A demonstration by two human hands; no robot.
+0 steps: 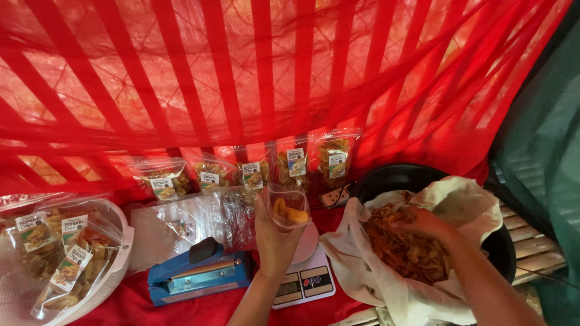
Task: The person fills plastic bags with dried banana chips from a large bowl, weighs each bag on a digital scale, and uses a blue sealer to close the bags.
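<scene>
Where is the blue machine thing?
The blue sealer sits low and left of centre in the head view, on the red cloth, just left of the white scale and the left hand.

Sealer (pixel 199 271) left of scale (pixel 305 281) (basin (pixel 423 178) right).

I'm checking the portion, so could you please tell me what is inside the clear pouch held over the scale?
The clear pouch in the left hand holds a few yellow chips at its bottom; the fingers cover its lower left edge.

A red cloth (pixel 199 311) (over slats) carries a blue sealer (pixel 199 274), scale (pixel 305 284) and basin (pixel 504 253).
</scene>
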